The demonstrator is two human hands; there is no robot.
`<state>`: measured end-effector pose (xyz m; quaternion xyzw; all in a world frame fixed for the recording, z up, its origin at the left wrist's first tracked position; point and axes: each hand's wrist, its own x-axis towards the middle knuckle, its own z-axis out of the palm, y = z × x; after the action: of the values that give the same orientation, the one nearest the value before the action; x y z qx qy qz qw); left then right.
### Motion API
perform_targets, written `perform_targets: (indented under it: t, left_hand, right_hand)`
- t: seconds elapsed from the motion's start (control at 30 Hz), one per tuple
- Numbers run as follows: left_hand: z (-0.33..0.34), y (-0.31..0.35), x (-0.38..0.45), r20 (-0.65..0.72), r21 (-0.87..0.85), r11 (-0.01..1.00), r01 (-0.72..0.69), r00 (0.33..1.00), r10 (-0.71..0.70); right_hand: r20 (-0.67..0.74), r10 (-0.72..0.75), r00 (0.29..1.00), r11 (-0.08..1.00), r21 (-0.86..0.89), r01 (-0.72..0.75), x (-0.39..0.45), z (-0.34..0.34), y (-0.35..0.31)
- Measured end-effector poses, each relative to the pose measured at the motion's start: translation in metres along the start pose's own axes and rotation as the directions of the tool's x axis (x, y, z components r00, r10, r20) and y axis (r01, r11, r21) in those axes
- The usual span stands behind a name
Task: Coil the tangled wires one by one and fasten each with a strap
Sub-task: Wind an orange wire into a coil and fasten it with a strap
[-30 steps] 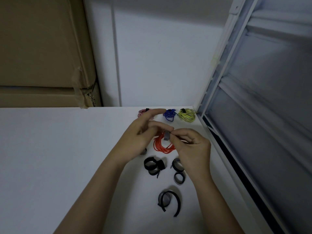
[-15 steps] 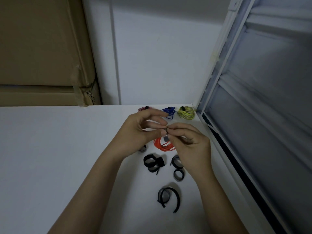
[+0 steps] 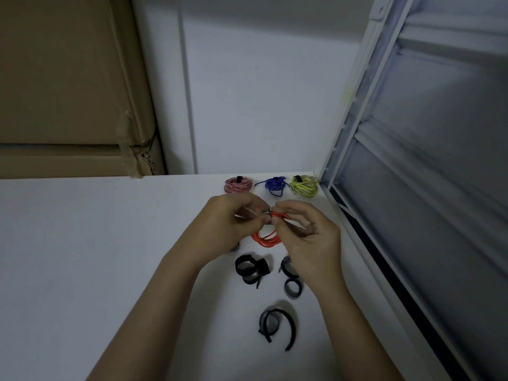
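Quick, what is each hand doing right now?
Left hand: pinching the small grey strap.
Right hand: pinching the coiled orange wire.

Four wire coils: pink (image 3: 238, 185), blue (image 3: 274, 184), yellow (image 3: 304, 186), orange (image 3: 266, 239); two hands.

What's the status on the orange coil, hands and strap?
Left hand and right hand both pinching the orange wire coil at its strap. Coil held above table. Nothing in the way.
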<state>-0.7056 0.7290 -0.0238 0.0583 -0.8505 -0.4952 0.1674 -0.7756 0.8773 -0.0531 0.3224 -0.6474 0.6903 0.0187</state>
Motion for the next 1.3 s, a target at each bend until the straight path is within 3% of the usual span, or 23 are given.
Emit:
perform_targets:
  t: [0.2, 0.43, 0.6, 0.87, 1.07, 1.2, 1.3]
  left_hand:
    - [-0.002, 0.0, 0.0, -0.011, 0.025, 0.998, -0.054, 0.998, 0.054]
    - [-0.002, -0.003, 0.001, -0.054, 0.133, 0.984, -0.119, 0.99, 0.127]
    - [-0.001, -0.005, 0.0, -0.061, 0.193, 0.971, -0.144, 0.986, 0.158]
    - [-0.002, -0.006, 0.0, -0.05, 0.033, 0.999, 0.026, 0.998, -0.024]
    - [-0.004, -0.007, -0.001, -0.044, -0.098, 0.995, 0.026, 0.999, -0.031]
    - [-0.003, -0.009, 0.002, -0.056, -0.094, 0.996, -0.007, 0.998, 0.001]
    - [-0.003, -0.007, 0.002, -0.083, -0.045, 0.999, -0.026, 0.996, 0.022]
  right_hand:
    - [0.04, 0.044, 0.998, 0.996, 0.071, -0.047, 0.003, 0.002, -0.005]
    - [0.17, 0.075, 0.983, 0.995, -0.072, -0.063, 0.01, -0.001, -0.003]
    - [0.138, 0.116, 0.984, 0.991, -0.077, -0.106, 0.014, 0.003, -0.002]
    - [0.119, 0.126, 0.985, 0.992, -0.039, -0.122, 0.014, 0.006, 0.002]
    - [0.155, 0.098, 0.983, 0.994, -0.068, -0.088, 0.016, 0.006, 0.004]
    - [0.156, -0.026, 0.987, 0.993, -0.108, 0.043, 0.018, 0.005, 0.005]
    - [0.149, 0.022, 0.989, 0.996, -0.092, -0.008, 0.02, 0.005, 0.006]
